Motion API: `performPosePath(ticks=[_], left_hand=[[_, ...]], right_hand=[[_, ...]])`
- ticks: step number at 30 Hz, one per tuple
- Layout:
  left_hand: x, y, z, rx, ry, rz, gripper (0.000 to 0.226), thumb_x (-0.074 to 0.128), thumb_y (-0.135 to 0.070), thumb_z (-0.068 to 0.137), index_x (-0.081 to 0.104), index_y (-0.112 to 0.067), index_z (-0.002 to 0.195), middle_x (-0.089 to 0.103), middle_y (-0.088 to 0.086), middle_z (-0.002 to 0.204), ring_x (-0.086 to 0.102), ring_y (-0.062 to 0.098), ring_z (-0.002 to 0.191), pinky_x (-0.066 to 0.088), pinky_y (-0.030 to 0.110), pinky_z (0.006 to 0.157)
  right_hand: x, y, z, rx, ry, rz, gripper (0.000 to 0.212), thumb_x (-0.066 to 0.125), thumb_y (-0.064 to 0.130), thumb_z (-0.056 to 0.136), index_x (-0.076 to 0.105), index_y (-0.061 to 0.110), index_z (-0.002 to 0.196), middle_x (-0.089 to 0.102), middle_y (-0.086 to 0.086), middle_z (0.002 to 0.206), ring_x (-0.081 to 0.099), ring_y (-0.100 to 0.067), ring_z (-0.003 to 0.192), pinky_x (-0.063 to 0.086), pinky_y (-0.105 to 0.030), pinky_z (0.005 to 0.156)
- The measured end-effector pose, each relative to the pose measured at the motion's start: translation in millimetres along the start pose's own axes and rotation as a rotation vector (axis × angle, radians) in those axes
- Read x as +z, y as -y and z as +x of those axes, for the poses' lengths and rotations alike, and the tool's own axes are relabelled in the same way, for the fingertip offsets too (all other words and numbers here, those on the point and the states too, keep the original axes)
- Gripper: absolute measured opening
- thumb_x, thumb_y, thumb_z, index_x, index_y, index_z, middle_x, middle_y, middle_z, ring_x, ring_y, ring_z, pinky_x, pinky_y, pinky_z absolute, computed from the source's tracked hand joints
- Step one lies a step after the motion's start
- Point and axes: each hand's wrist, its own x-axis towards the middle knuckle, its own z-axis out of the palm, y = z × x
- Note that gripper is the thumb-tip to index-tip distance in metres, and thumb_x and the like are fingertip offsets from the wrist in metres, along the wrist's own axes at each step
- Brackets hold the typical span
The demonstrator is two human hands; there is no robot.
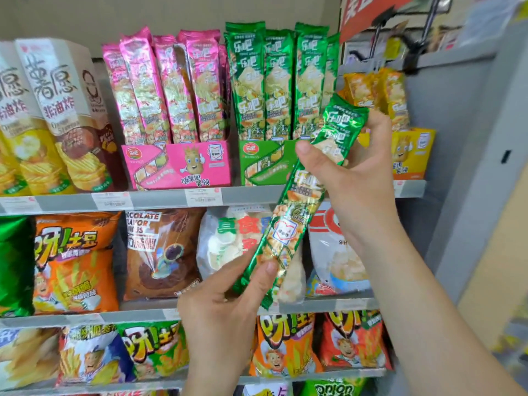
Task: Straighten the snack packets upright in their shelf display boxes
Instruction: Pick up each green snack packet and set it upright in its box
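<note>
Left hand (225, 304) pinches the green packet (304, 201) low and right hand (357, 178) grips it high, tilted before its green box (257, 167); I judge it not yet shelved, pink packets (160, 90) leaning.

Green box (257, 164): the right part is covered by the packet (300, 201) and the right hand (357, 170).
Yellow box (414, 151): the left part is hidden behind the right hand.
Price tags (203, 197): the print is too small to be read.
Red sign (368, 15): cut off by the top edge.
Far right: blurred; nothing can be made out.
</note>
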Motion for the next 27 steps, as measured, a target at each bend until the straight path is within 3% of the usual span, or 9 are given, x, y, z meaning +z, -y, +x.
performPosePath(ticks=[2, 6, 11, 14, 16, 18, 21, 23, 27], left_hand=[[9, -4, 3, 0.052, -0.028, 0.031, 0.027, 0.078, -0.048, 0.068, 0.066, -0.064, 0.086, 0.069, -0.033, 0.076, 0.057, -0.015, 0.058, 0.043, 0.004, 0.053], [25, -13, 13, -0.018, -0.001, -0.007, 0.03, 0.076, -0.057, 0.066, 0.059, -0.072, 0.086, 0.069, -0.033, 0.076, 0.057, -0.01, 0.051, 0.044, 0.005, 0.051], [52, -15, 11, -0.065, 0.055, -0.114, 0.034, 0.085, -0.051, 0.056, 0.069, -0.062, 0.085, 0.075, -0.015, 0.081, 0.065, -0.004, 0.062, 0.054, 0.014, 0.061], [66, -23, 18, -0.003, -0.103, -0.066, 0.033, 0.082, -0.051, 0.047, 0.071, -0.06, 0.077, 0.069, -0.013, 0.056, 0.061, 0.002, 0.043, 0.053, 0.013, 0.052], [76, -28, 26, 0.006, -0.164, -0.037, 0.038, 0.093, -0.044, 0.039, 0.073, -0.055, 0.07, 0.066, -0.01, 0.05, 0.062, 0.005, 0.04, 0.051, 0.011, 0.048], [86, -30, 32, -0.033, -0.19, -0.102, 0.025, 0.085, -0.043, 0.038, 0.074, -0.043, 0.061, 0.065, -0.002, 0.047, 0.061, 0.007, 0.038, 0.049, 0.012, 0.044], [101, -32, 42, -0.134, -0.098, -0.148, 0.027, 0.079, -0.045, 0.041, 0.069, -0.026, 0.056, 0.064, 0.006, 0.046, 0.063, 0.015, 0.039, 0.049, 0.017, 0.042], [107, -36, 53, -0.155, 0.036, -0.038, 0.035, 0.075, -0.055, 0.043, 0.067, -0.026, 0.061, 0.065, 0.004, 0.048, 0.063, 0.014, 0.042, 0.048, 0.018, 0.045], [108, -49, 91, 0.129, 0.2, 0.366, 0.025, 0.069, -0.063, 0.069, 0.067, -0.044, 0.085, 0.07, -0.017, 0.07, 0.06, -0.003, 0.056, 0.048, 0.019, 0.056]], right_hand=[[-6, 4, 8, -0.03, -0.009, -0.014, 0.058, 0.083, 0.027, 0.071, 0.046, 0.016, 0.115, 0.065, -0.015, 0.114, 0.065, -0.029, 0.103, 0.054, -0.048, 0.092], [-20, 17, 29, -0.084, -0.052, -0.024, 0.038, 0.074, 0.035, 0.078, 0.052, 0.021, 0.106, 0.066, 0.001, 0.092, 0.061, -0.01, 0.08, 0.049, -0.026, 0.071], [-34, 35, 60, -0.146, -0.048, -0.033, 0.026, 0.067, 0.032, 0.087, 0.057, 0.016, 0.105, 0.062, 0.003, 0.086, 0.052, -0.004, 0.072, 0.042, -0.018, 0.062], [-44, 38, 77, -0.154, 0.003, -0.034, 0.023, 0.066, 0.03, 0.089, 0.058, 0.014, 0.103, 0.065, 0.007, 0.082, 0.055, -0.008, 0.075, 0.044, -0.026, 0.068], [-52, 36, 85, -0.123, 0.026, 0.01, 0.023, 0.066, 0.029, 0.091, 0.058, 0.013, 0.106, 0.066, 0.009, 0.081, 0.055, -0.01, 0.076, 0.044, -0.031, 0.072], [-59, 34, 93, -0.096, 0.019, 0.046, 0.022, 0.065, 0.026, 0.093, 0.058, 0.014, 0.109, 0.066, 0.01, 0.08, 0.056, -0.008, 0.077, 0.045, -0.034, 0.075], [-66, 36, 107, -0.1, 0.008, 0.097, 0.019, 0.065, 0.023, 0.093, 0.058, 0.016, 0.11, 0.067, 0.014, 0.076, 0.058, -0.005, 0.072, 0.048, -0.028, 0.072], [-69, 43, 118, -0.155, 0.03, 0.101, 0.014, 0.065, 0.019, 0.094, 0.057, 0.019, 0.105, 0.069, 0.015, 0.076, 0.06, -0.001, 0.07, 0.052, -0.023, 0.068], [-69, 61, 144, -0.321, 0.052, 0.111, 0.016, 0.066, 0.016, 0.092, 0.053, 0.022, 0.1, 0.068, 0.008, 0.086, 0.062, -0.011, 0.078, 0.055, -0.036, 0.076]])
